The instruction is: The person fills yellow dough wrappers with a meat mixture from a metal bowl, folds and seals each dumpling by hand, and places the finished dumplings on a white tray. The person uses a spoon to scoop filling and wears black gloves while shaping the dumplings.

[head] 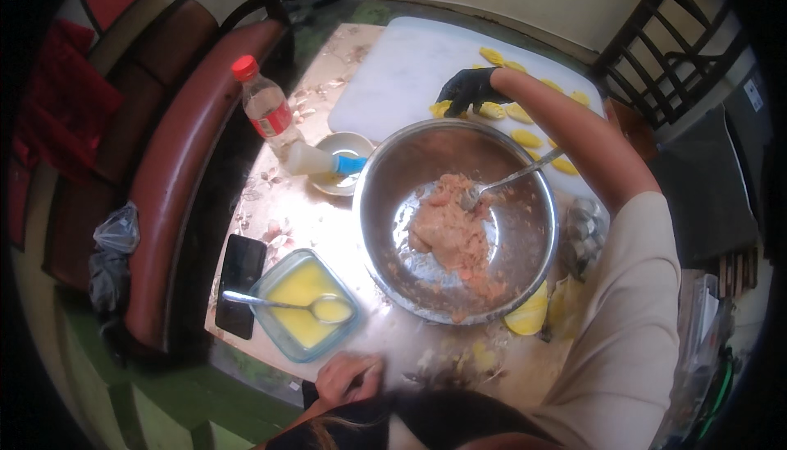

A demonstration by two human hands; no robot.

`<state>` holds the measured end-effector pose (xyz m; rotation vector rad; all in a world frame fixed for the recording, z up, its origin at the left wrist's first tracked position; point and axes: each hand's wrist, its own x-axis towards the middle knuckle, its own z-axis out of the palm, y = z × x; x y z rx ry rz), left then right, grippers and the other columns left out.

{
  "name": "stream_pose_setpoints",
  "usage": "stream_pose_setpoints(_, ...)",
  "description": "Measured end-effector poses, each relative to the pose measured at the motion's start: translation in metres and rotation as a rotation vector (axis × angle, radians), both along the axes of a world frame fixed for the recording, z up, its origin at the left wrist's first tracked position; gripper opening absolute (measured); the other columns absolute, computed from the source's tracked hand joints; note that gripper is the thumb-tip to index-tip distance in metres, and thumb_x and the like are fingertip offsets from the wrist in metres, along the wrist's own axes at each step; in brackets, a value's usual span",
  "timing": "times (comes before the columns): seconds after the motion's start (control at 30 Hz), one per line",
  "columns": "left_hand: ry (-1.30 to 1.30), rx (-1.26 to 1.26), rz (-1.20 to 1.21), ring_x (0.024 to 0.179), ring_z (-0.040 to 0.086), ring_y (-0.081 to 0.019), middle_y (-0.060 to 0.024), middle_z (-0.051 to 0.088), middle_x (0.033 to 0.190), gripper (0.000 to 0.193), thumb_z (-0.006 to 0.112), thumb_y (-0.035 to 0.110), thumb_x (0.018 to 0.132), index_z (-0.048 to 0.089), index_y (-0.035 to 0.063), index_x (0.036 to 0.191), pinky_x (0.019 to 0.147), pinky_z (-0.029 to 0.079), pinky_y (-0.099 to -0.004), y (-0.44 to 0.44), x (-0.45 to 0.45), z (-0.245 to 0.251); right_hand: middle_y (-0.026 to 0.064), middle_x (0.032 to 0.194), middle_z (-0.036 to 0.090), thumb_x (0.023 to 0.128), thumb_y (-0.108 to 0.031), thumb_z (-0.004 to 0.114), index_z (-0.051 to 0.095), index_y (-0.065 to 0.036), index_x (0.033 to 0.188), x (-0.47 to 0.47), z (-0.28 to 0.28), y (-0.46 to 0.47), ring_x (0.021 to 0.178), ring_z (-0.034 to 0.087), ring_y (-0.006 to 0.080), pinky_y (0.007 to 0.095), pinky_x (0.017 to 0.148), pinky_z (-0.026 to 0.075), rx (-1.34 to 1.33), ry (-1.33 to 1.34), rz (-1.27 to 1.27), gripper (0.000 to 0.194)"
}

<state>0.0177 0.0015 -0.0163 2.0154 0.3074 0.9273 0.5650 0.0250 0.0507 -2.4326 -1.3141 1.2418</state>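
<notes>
My right hand (470,90), in a black glove, reaches over the white board (393,75); its fingertips are at a yellow dumpling (440,108) near the end of a row. More yellow dumplings (525,138) lie on the board's right part. My bare left hand (349,377) rests at the near table edge, its fingers curled, with nothing visible in it. Between my hands stands a steel bowl (369,259) with raw minced filling (452,228) and a metal spoon (522,171). Yellow dough wrappers (529,315) lie beside the bowl, partly hidden by it and my sleeve.
At left are a glass dish of yellow liquid (298,321) with a spoon (276,302), a black phone (229,290), a plastic bottle with red cap (265,106), and a small bowl (332,187) with a blue-tipped brush (349,165). Metal molds (584,228) sit right.
</notes>
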Motion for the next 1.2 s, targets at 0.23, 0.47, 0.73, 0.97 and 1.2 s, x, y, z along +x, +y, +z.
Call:
stream_pose_setpoints(0.23, 0.011, -0.014, -0.007, 0.057, 0.061, -0.0225, -0.0120, 0.068, 0.073, 0.021, 0.074, -0.004, 0.074, 0.069, 0.0011, 0.094, 0.053, 0.048, -0.0292, -0.001, -0.003, -0.001, 0.0061, 0.122, 0.066, 0.089, -0.023, 0.067, 0.062, -0.015, 0.131, -0.010, 0.013, -0.003, 0.102, 0.066, 0.0221, 0.0331, 0.081, 0.055, 0.121, 0.057, -0.098, 0.044)
stream_pose_setpoints(0.47, 0.044, 0.026, -0.036, 0.064, 0.064, -0.0229, -0.0134, 0.068, 0.078, 0.021, 0.073, -0.002, 0.076, 0.068, 0.0007, 0.097, 0.060, 0.050, -0.0295, 0.000, -0.006, 0.001, 0.0053, 0.131, 0.061, 0.096, -0.027, 0.058, 0.058, -0.015, 0.135, -0.011, 0.098, -0.055, 0.109, 0.062, 0.0209, 0.0396, 0.092, 0.050, 0.512, -0.063, -0.209, 0.041)
stream_pose_setpoints(0.73, -0.007, 0.033, -0.032, 0.064, 0.063, -0.0202, -0.0123, 0.066, 0.077, 0.020, 0.071, 0.001, 0.081, 0.068, 0.0008, 0.101, 0.058, 0.049, -0.0273, -0.002, -0.008, -0.005, 0.0009, 0.122, 0.064, 0.090, -0.046, 0.065, 0.061, -0.015, 0.130, -0.077, 0.143, -0.184, 0.098, 0.063, 0.0151, 0.0318, 0.081, 0.048, 0.865, -0.289, -0.559, 0.051)
stream_pose_setpoints(0.97, -0.026, 0.013, -0.061, 0.070, 0.065, -0.0145, -0.0101, 0.068, 0.088, 0.019, 0.070, 0.002, 0.085, 0.067, 0.0001, 0.104, 0.061, 0.052, -0.0247, -0.004, -0.011, -0.009, 0.0041, 0.109, 0.069, 0.092, -0.019, 0.068, 0.070, -0.007, 0.111, -0.170, 0.121, -0.272, 0.089, 0.064, 0.0137, 0.0282, 0.074, 0.053, 1.079, -0.349, -0.657, 0.022)
stream_pose_setpoints(1.2, 0.024, -0.124, -0.086, 0.075, 0.068, -0.0119, -0.0095, 0.068, 0.090, 0.018, 0.067, 0.001, 0.088, 0.067, -0.0015, 0.106, 0.062, 0.054, -0.0233, -0.011, -0.016, -0.006, 0.0072, 0.111, 0.070, 0.092, -0.020, 0.068, 0.070, -0.004, 0.114, -0.242, 0.093, -0.308, 0.092, 0.062, 0.0109, 0.0270, 0.080, 0.051, 0.858, -0.427, -0.667, 0.027)
